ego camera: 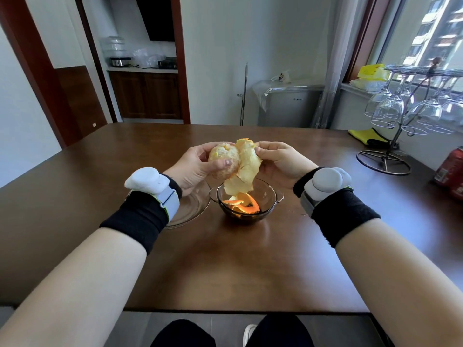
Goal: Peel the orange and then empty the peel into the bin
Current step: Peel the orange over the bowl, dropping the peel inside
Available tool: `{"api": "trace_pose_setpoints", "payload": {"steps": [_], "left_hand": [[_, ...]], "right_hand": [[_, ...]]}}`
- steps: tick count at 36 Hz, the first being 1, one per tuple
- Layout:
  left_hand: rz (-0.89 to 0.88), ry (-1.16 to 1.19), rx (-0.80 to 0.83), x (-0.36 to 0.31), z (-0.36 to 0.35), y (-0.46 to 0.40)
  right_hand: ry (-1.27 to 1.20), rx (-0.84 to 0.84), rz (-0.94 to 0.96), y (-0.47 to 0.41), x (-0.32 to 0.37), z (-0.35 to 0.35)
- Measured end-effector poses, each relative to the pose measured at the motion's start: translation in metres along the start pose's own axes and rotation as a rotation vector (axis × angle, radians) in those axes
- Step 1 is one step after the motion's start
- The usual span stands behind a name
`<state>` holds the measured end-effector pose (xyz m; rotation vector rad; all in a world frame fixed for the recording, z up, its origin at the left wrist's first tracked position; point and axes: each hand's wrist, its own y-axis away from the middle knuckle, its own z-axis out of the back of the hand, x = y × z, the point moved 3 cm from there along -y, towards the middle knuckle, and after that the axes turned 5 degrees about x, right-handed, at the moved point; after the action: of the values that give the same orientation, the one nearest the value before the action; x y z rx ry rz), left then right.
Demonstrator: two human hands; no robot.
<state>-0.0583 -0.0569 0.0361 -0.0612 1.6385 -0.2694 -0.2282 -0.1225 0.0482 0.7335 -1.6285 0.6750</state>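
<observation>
While the left hand (pixel 194 166) grips the mostly bare orange (pixel 223 160) with fingers over its top and thumb across its front, we note the right hand (pixel 276 160) pinching the top of a long strip of peel (pixel 246 166). The strip is joined to the fruit at its upper edge and hangs pale side toward us, its tip just above a small smoked-glass bowl (pixel 269 196) with two side handles. More peel pieces (pixel 241 205), bright orange, lie inside that bowl. Both hands are held above the table, clear of it.

Surface: a dark brown wooden table (pixel 225 259), glossy, with light glare near the bowl. A clear glass plate (pixel 193 209) sits just left of the bowl, partly under the left wrist. Both wrists carry black bands with grey-white devices. At the far right stands a wire rack (pixel 390 149) hung with upturned wine glasses (pixel 390 110); a folded yellow cloth (pixel 367 137) lies behind it, and red drink cans (pixel 451 169) sit at the table's right edge.

Room: white walls, with a dark-framed doorway on the left leading to a kitchen counter (pixel 142 68) with appliances. A mop handle (pixel 244 93) leans on the far wall beside a grey cabinet (pixel 288 106) draped in clear plastic. The window (pixel 426 38) at right shows apartment blocks outside; a yellow packet (pixel 372 71) rests on the sill.
</observation>
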Motion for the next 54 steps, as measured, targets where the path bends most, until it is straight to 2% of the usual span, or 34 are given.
{"api": "trace_pose_setpoints", "payload": {"steps": [5,16,24,29,33,37,42,45,49,54], "left_hand": [[-0.036,0.027,-0.105,0.003,0.0,-0.003],[-0.029,0.206,-0.35,0.009,-0.005,-0.004],[-0.03,0.304,-0.446,0.012,-0.002,-0.006],[-0.055,0.436,-0.519,0.006,0.007,-0.004],[-0.026,0.445,-0.472,0.005,0.013,-0.002],[0.014,0.422,-0.417,0.008,0.008,-0.004],[0.063,0.472,-0.365,0.009,-0.003,-0.004],[0.085,0.483,-0.34,0.009,-0.006,-0.004],[0.127,0.459,-0.311,0.012,-0.007,-0.004],[0.168,0.516,-0.285,0.014,-0.014,-0.003]], "right_hand": [[-0.072,-0.003,0.011,-0.002,-0.001,0.001],[-0.2,-0.146,0.055,-0.003,-0.008,0.007],[-0.173,-0.184,0.045,0.001,-0.01,0.013],[-0.17,-0.29,0.058,0.008,-0.015,0.034],[0.104,-0.351,-0.031,0.01,-0.02,0.05],[0.515,-0.259,-0.175,0.003,-0.022,0.044],[0.905,-0.179,-0.218,-0.005,-0.016,0.022],[1.034,-0.205,-0.106,-0.005,-0.013,0.016],[0.803,-0.348,0.183,0.0,-0.001,0.007],[0.695,-0.297,0.331,0.001,0.005,-0.012]]}}
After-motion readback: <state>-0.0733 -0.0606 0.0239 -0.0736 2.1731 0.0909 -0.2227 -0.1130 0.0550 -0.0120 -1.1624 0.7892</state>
